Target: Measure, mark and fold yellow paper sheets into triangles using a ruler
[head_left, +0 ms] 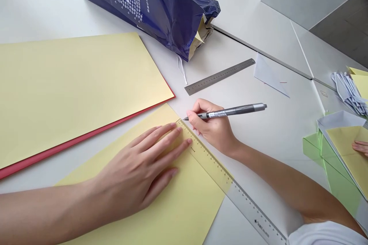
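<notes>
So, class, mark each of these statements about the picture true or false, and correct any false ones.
The left hand rests flat on a yellow sheet. True.

The right hand holds a pen with its tip at the edge of a clear ruler. True.

The metal ruler lies on the yellow sheet. False: it lies apart, on the white table.

The dark blue bag is sealed shut. False: its end is torn open, showing yellow paper.
</notes>
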`<move>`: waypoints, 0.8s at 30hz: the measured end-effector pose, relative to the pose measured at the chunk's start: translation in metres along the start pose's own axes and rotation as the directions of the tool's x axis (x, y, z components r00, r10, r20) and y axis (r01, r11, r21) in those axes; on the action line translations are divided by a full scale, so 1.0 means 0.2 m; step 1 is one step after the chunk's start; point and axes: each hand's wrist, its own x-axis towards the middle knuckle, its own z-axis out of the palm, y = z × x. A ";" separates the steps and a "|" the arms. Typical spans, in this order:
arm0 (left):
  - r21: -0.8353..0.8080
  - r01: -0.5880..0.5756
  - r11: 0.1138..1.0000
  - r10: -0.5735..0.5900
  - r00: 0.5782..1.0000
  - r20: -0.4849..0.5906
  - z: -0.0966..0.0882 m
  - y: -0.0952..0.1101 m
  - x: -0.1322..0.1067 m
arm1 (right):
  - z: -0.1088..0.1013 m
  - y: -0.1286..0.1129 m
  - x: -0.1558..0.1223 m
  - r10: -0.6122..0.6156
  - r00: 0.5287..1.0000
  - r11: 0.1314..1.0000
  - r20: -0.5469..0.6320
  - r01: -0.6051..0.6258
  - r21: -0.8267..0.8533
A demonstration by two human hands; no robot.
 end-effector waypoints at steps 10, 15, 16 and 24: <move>0.005 -0.002 1.000 0.002 1.000 -0.006 0.00 0.00 0.00 | 0.00 0.00 0.00 0.006 1.000 1.000 0.024 -0.006 0.013; 0.002 0.001 1.000 -0.001 1.000 -0.015 0.00 0.00 0.01 | 0.01 0.00 0.00 -0.005 1.000 1.000 0.021 0.005 0.004; 0.001 0.002 1.000 -0.002 1.000 -0.015 0.01 0.00 0.01 | 0.00 0.00 0.00 -0.007 1.000 1.000 0.020 0.007 0.005; -0.008 0.007 1.000 -0.007 1.000 -0.017 0.01 0.00 0.00 | 0.00 -0.01 0.00 -0.012 1.000 1.000 0.025 0.011 0.021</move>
